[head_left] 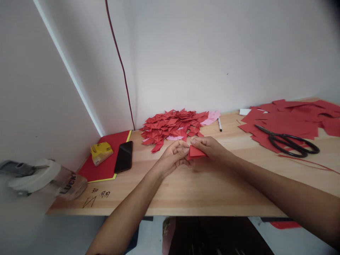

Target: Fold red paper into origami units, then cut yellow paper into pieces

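Head view — left hand (174,158), right hand (211,148) tight on red paper (196,151) — heap (172,124) behind, scissors (274,134) rightward

Gap between right hand (209,146) and scissors (273,134)

L hand (172,159) nr R hand (211,147)

- Soft, even, rather dim light; its source is out of view.
- Wall (186,53) grey, with a brighter strip (66,63) at left.
- Faint, soft-edged shadow on the table (159,198) under the paper (197,151).
- Bottle (72,185) blurred, stretched.
- Top right corner darkened.
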`<state>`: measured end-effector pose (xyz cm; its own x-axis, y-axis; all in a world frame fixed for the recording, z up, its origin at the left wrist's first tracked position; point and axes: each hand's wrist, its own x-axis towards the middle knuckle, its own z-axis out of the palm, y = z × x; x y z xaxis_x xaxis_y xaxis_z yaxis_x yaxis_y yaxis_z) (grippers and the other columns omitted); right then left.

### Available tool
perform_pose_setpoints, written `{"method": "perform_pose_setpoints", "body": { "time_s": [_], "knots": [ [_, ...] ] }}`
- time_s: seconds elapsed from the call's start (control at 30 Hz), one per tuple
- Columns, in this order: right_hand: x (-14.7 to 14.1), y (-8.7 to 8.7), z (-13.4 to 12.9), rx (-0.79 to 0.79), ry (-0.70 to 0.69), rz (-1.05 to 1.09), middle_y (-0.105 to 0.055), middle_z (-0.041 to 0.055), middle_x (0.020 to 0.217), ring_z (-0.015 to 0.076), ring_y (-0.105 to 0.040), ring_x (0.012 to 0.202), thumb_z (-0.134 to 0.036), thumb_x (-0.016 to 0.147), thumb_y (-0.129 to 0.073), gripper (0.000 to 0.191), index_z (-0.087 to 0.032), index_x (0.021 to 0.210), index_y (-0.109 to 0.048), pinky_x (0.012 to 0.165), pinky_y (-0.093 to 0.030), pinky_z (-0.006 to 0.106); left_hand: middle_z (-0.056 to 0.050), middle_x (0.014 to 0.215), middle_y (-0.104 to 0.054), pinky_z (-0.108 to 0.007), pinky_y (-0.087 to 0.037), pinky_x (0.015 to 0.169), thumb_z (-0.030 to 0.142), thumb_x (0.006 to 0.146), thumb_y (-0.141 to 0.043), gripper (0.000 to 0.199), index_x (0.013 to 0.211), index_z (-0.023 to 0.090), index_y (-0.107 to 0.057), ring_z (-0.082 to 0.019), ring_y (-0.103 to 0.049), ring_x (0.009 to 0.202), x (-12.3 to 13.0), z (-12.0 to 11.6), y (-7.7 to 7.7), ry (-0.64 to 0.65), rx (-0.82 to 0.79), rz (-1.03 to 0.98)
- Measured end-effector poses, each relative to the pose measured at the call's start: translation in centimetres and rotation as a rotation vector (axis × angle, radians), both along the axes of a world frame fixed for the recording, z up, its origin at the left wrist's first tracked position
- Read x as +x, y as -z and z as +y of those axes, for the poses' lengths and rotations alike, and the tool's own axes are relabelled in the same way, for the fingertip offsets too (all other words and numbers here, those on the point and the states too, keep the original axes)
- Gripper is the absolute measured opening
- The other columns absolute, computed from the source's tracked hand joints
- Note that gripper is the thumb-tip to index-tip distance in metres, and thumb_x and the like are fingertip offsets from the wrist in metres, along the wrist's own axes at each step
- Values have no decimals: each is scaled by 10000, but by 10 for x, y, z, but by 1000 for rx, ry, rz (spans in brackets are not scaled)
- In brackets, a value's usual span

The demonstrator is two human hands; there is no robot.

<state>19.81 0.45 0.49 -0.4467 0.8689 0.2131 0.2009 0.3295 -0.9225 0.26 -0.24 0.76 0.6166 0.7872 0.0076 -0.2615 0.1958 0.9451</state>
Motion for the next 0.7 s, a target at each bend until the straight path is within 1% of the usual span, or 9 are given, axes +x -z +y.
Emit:
{"method": "perform_pose_setpoints", "body": {
  "time_s": [0.1,0.2,0.27,0.33,0.43,0.5,0.57,0.6,0.7],
  "knots": [
    [0,2,2,-2,39,-9,-577,0,681,151,-529,640,-548,939,-404,478,-194,640,-522,645,-408,274,-3,799,-628,-243,-499,622,343,741,-776,419,1016,174,-509,-126,-641,659,-1,1,1,-20,-6,-5],
    [-2,3,3,78,85,-59,-452,-15,655,131,-429,614,-580,910,-420,483,-202,608,-413,606,-358,267,1,850,-633,-203,-451,640,268,708,-792,444,1061,180,-537,-89,-607,687,0,3,4,-71,31,36],
    [-5,5,3,97,72,-104,-385,-23,639,122,-378,598,-586,907,-409,490,-206,600,-378,589,-332,263,6,822,-630,-202,-435,658,290,712,-784,430,1063,176,-562,-83,-591,685,1,4,8,-108,91,80],
    [-9,8,2,75,55,-133,-348,-29,617,117,-344,579,-604,903,-392,500,-208,599,-367,568,-310,261,8,781,-624,-205,-422,672,322,718,-778,368,993,159,-595,-82,-576,681,2,7,11,-157,165,123],
    [-12,11,1,48,7,-142,-373,-23,614,123,-359,585,-630,898,-354,510,-205,620,-402,565,-315,264,9,730,-616,-211,-407,674,333,692,-795,311,868,139,-627,-81,-552,664,3,10,14,-237,238,160],
    [-12,12,0,66,-5,-153,-399,-18,623,129,-387,595,-603,921,-320,503,-205,624,-401,574,-332,267,3,734,-623,-217,-404,681,333,677,-803,298,828,132,-643,-85,-550,669,2,11,14,-274,239,167],
    [-9,11,-1,115,39,-166,-436,-15,643,133,-426,609,-537,952,-325,460,-206,642,-403,587,-355,269,-5,757,-633,-221,-405,689,336,677,-805,293,812,129,-647,-88,-554,681,0,11,13,-284,198,155],
    [-7,10,-1,138,76,-160,-472,-13,663,134,-455,618,-497,962,-344,420,-206,674,-436,596,-372,269,-6,766,-636,-221,-407,689,338,680,-806,295,811,129,-644,-87,-556,682,-2,11,12,-279,164,145],
    [0,2,-1,238,216,-88,-624,20,835,156,-574,733,-394,956,-449,225,-209,935,-576,663,-445,281,2,754,-634,-218,-420,678,338,678,-815,321,833,130,-626,-82,-562,653,-6,10,9,-255,47,89]
  ]
}}
